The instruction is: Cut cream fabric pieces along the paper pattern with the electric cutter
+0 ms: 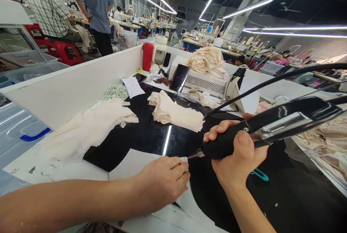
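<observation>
My right hand (238,150) is wrapped round a black corded hand tool (225,142) with a long silver lever and a thin metal tip; its exact kind is unclear. The tip points left and meets a small pale piece (184,160) at my left fingertips. My left hand (168,177) is closed with its fingers pressed together on that piece, over a white sheet (132,162). What lies beneath the left palm is hidden. Beyond the hands, a stack of cream fabric pieces (176,112) lies on the black tabletop (146,135).
More cream fabric (89,128) lies at left, beside tangled green cord (116,92). A phone (180,77) leans on a white box (206,81) topped with fabric. A red cup (147,56) stands near the white partition (67,88). Teal snips (260,174) lie under the right wrist. Two people are beyond.
</observation>
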Tool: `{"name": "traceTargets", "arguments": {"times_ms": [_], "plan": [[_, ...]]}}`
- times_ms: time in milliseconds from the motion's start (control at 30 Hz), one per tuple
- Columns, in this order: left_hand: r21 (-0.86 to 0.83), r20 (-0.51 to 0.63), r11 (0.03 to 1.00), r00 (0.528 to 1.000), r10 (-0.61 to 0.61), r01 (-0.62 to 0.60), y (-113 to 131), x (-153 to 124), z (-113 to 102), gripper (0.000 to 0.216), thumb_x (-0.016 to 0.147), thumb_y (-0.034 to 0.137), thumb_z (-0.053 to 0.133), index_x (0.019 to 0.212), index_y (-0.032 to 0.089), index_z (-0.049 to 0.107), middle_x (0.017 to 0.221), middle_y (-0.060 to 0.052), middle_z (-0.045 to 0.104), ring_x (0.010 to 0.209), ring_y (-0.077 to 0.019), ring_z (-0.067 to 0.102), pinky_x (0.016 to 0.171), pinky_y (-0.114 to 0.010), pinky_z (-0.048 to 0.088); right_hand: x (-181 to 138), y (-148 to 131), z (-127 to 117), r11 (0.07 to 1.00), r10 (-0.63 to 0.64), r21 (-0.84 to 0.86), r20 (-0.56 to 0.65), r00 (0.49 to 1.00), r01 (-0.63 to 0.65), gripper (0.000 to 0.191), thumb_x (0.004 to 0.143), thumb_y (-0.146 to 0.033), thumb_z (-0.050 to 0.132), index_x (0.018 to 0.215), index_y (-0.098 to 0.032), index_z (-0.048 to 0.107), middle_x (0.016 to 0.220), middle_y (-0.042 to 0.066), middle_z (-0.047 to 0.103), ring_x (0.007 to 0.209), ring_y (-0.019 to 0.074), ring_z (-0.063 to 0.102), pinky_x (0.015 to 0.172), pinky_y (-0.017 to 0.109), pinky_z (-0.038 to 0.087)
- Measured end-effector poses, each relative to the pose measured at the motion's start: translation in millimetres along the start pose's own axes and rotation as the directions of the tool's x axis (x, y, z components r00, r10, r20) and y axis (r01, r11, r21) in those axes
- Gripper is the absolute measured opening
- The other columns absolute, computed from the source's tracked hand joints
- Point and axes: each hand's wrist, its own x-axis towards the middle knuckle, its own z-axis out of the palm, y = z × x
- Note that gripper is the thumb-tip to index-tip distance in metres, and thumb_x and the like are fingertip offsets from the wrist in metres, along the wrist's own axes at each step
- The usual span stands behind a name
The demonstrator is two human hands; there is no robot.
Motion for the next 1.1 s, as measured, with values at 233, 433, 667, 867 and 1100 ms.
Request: {"name": "traceTargets", "arguments": {"times_ms": [233,433,667,867,1100], "plan": [[-0.008,-0.025,0.999,0.999,-0.037,0.037,1.7,-1.1,1.3,0.022,0.119,0.021,0.062,0.115,0.009,0.08,0.117,-0.012,0.085,0.103,-0.0193,0.08,0.09,-0.032,0.066,-0.2,3.0,1.3,1.0,-0.007,0.025,0.017,1.0,0.007,0.046,0.088,-0.051,0.094,0.111,-0.028,0.062,0.075,-0.008,0.066,0.05,0.0153,0.063,0.048,0.027,0.056],[-0.005,-0.036,0.999,0.998,-0.046,0.046,1.3,0.9,-1.4,0.025,0.121,0.021,0.059,0.111,0.01,0.08,0.112,-0.011,0.086,0.1,-0.0182,0.08,0.087,-0.031,0.066,-2.5,1.5,3.2,1.0,0.014,-0.016,-0.016,1.0,-0.014,0.045,0.09,-0.046,0.093,0.116,-0.029,0.061,0.078,-0.008,0.068,0.052,0.0152,0.063,0.05,0.027,0.056],[0.002,-0.081,0.998,0.995,-0.062,0.063,1.2,1.6,-1.1,0.026,0.121,0.021,0.058,0.111,0.01,0.08,0.114,-0.009,0.086,0.104,-0.0172,0.08,0.089,-0.029,0.066,-1.5,-0.7,7.0,0.999,0.013,0.038,0.004,1.0,-0.013,0.045,0.086,-0.05,0.095,0.107,-0.028,0.061,0.075,-0.008,0.065,0.05,0.0148,0.061,0.047,0.026,0.056],[0.005,-0.001,0.999,0.999,-0.042,0.042,2.7,-3.3,4.5,0.021,0.12,0.023,0.063,0.116,0.01,0.079,0.12,-0.011,0.086,0.11,-0.0188,0.08,0.092,-0.031,0.066,-7.3,2.8,8.8,0.999,0.042,0.032,0.018,0.999,-0.043,0.046,0.088,-0.052,0.095,0.111,-0.028,0.064,0.078,-0.008,0.063,0.054,0.0127,0.058,0.05,0.024,0.055],[0.013,0.034,1.0,0.999,-0.023,0.023,0.0,0.4,1.2,0.021,0.12,0.023,0.062,0.115,0.011,0.079,0.117,-0.01,0.085,0.109,-0.0177,0.079,0.092,-0.03,0.064,-4.5,1.8,8.7,0.999,0.032,0.026,0.034,0.999,-0.032,0.046,0.09,-0.05,0.093,0.116,-0.029,0.062,0.077,-0.008,0.065,0.052,0.0148,0.061,0.049,0.026,0.055]]}}
